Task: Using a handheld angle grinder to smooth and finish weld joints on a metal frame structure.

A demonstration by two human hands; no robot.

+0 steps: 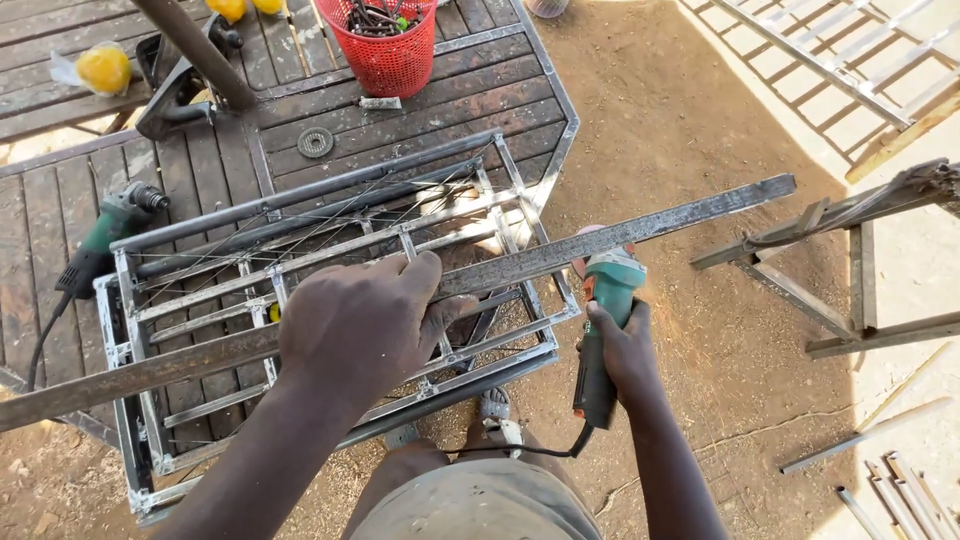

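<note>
From the head camera, looking down, the left hand [360, 325] lies palm-down over a long flat steel bar [560, 250], its grip closed round the bar with the fingers curled over the far edge and the thumb towards the right. The bar runs slantwise from the lower left edge of the picture up to the right, resting across a welded metal frame [330, 245] of square tube and thin rods; its right end juts past the frame over the sandy ground [680, 110]. The frame itself sits on a dark, slatted wooden counter [440, 100]. The right hand [625, 345] has its grip shut round the body of a green angle grinder [603, 330], whose head sits just under the bar, right beside the frame's right corner; its black cable trails down towards the person's knees. On the counter, well apart from the hands, a second green grinder [105, 235] lies at the left edge, a red plastic basket [385, 50] of dark metal pieces stands at the far side, and a small round disc [315, 142] lies near it. More steel lengths [850, 215] rest on a stand at the right.
</note>
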